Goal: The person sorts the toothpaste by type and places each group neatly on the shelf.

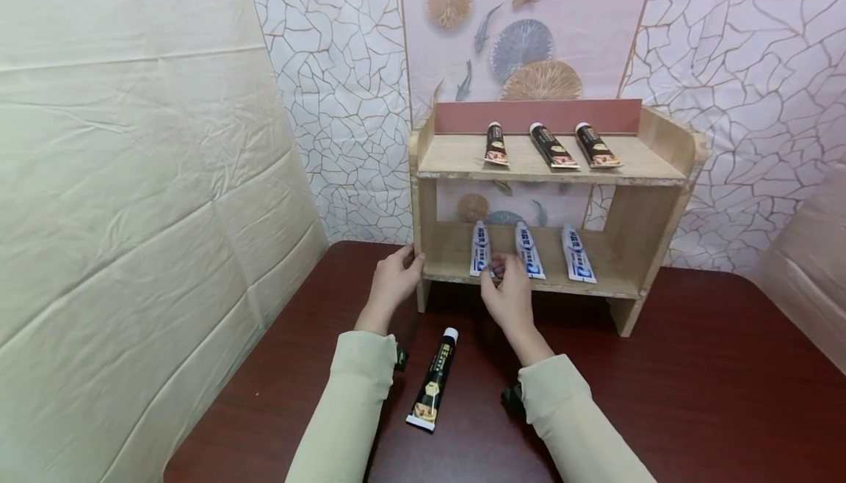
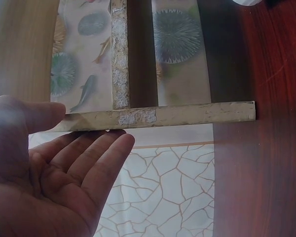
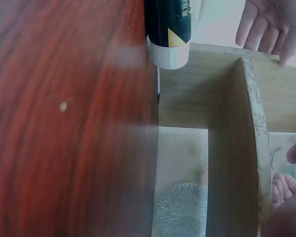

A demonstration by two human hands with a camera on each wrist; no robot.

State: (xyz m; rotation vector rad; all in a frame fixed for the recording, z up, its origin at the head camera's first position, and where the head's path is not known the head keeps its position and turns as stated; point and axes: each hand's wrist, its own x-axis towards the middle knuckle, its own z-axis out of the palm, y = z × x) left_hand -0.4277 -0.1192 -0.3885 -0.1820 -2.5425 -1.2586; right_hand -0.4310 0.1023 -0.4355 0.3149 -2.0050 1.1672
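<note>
My left hand (image 1: 394, 277) grips the left side panel (image 2: 187, 116) of a small wooden shelf, thumb on one side of its front edge and fingers on the other. On the lower board, my right hand (image 1: 509, 288) is at the bottom end of the leftmost white-and-blue toothpaste tube (image 1: 479, 244). Its fingers are loosely bent, with a gap between thumb and fingertips in the right wrist view. Beside it lies the middle white-and-blue tube (image 1: 529, 248). A black toothpaste tube (image 1: 436, 376) with a white cap lies on the table between my forearms.
A third white-and-blue tube (image 1: 578, 254) lies farther right on the lower board. Three black tubes rest on the upper board (image 1: 459, 156), one being the left black tube (image 1: 496, 144). The dark red table (image 1: 700, 365) carries the shelf; a patterned backdrop (image 1: 350, 101) hangs behind.
</note>
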